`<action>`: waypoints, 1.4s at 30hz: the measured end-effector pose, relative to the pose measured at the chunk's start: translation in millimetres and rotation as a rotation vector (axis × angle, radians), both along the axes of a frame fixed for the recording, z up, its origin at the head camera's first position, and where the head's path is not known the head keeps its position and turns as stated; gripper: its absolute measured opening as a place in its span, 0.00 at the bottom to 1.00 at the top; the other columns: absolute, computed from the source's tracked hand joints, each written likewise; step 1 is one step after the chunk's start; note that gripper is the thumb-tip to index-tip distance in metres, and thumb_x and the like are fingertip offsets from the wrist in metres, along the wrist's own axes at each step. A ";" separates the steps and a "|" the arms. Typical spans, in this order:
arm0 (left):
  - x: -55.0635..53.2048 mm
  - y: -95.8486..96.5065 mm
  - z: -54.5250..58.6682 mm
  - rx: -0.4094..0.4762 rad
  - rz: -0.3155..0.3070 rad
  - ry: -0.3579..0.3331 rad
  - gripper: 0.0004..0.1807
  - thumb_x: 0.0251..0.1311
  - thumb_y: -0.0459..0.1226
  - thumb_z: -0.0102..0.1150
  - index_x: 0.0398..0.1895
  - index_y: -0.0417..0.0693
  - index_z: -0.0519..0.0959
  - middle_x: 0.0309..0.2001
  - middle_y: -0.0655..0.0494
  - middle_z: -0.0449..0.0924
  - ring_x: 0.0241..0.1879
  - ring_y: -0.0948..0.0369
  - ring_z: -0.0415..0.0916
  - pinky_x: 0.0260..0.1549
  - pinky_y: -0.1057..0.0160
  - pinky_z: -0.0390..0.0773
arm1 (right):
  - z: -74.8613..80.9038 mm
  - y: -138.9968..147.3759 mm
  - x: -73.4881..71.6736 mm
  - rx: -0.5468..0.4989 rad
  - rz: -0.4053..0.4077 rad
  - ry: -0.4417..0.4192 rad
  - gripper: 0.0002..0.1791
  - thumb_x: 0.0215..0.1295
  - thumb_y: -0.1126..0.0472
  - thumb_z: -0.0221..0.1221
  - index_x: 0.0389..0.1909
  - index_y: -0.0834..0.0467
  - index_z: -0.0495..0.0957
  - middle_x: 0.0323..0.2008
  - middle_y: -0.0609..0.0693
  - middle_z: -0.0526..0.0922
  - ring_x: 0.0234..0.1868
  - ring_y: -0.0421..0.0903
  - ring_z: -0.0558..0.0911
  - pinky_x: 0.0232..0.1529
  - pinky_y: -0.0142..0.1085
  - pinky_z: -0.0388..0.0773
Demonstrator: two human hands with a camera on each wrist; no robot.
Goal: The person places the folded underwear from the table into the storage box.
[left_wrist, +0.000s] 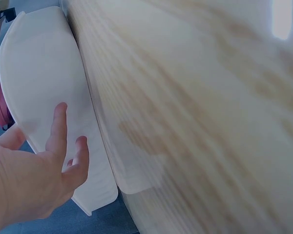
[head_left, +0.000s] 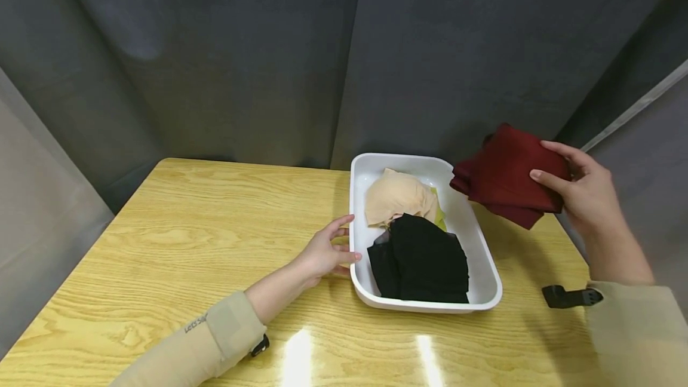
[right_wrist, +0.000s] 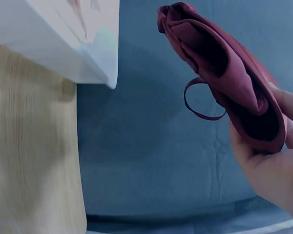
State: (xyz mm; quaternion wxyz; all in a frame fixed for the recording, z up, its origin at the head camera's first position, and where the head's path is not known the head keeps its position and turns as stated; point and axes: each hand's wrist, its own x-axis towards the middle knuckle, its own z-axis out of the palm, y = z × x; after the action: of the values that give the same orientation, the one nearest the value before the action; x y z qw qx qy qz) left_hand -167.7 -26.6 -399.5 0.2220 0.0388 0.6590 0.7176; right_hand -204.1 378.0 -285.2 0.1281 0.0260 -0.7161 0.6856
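My right hand (head_left: 588, 193) pinches a folded dark red garment (head_left: 516, 169) with thumb and fingers, above and beyond the right rim of a white plastic basin (head_left: 486, 249). The right wrist view shows the folded layers of this garment (right_wrist: 244, 83) edge-on, with a thin loop hanging from them. My left hand (head_left: 325, 249) touches the basin's left side, its thumb over the rim and the other fingers loosely spread outside the wall. Inside the basin, a folded black cloth (head_left: 424, 261) lies at the front and a beige cloth (head_left: 400, 196) behind it.
A yellow-green piece (head_left: 438, 211) shows partly from under the beige cloth. The basin stands on a wood-grain table (head_left: 215, 220), toward its right side. Dark grey curtain (head_left: 242, 58) hangs behind the table, and lighter panels stand at both sides.
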 end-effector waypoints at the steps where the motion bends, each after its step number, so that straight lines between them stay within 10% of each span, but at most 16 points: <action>1: 0.0 -0.1 -0.2 0.000 0.001 0.000 0.43 0.55 0.22 0.59 0.71 0.57 0.57 0.66 0.40 0.59 0.45 0.54 0.77 0.36 0.48 0.82 | 0.4 -2.3 -0.2 0.001 -0.001 -0.001 0.32 0.52 0.72 0.66 0.60 0.53 0.73 0.45 0.42 0.76 0.39 0.37 0.76 0.25 0.26 0.79; 19: 1.0 0.8 1.1 0.018 0.003 -0.003 0.43 0.54 0.21 0.59 0.71 0.58 0.57 0.66 0.40 0.59 0.46 0.52 0.77 0.36 0.47 0.82 | -13.0 -40.7 -17.7 -0.105 0.137 0.072 0.30 0.55 0.77 0.61 0.60 0.57 0.71 0.48 0.47 0.73 0.46 0.42 0.73 0.32 0.27 0.80; 42: 2.5 0.1 3.1 0.022 0.005 -0.006 0.44 0.54 0.21 0.59 0.71 0.58 0.58 0.65 0.40 0.59 0.46 0.53 0.77 0.36 0.47 0.82 | -36.9 -64.8 -51.2 -0.042 0.235 -0.079 0.33 0.59 0.71 0.61 0.65 0.53 0.67 0.53 0.44 0.71 0.51 0.43 0.70 0.35 0.31 0.81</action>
State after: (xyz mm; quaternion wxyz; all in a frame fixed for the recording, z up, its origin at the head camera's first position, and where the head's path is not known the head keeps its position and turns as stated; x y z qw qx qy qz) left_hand -165.2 -26.6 -396.4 0.2217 0.0376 0.6504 0.7255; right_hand -255.2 313.2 -322.1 0.0188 0.0800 -0.6981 0.7112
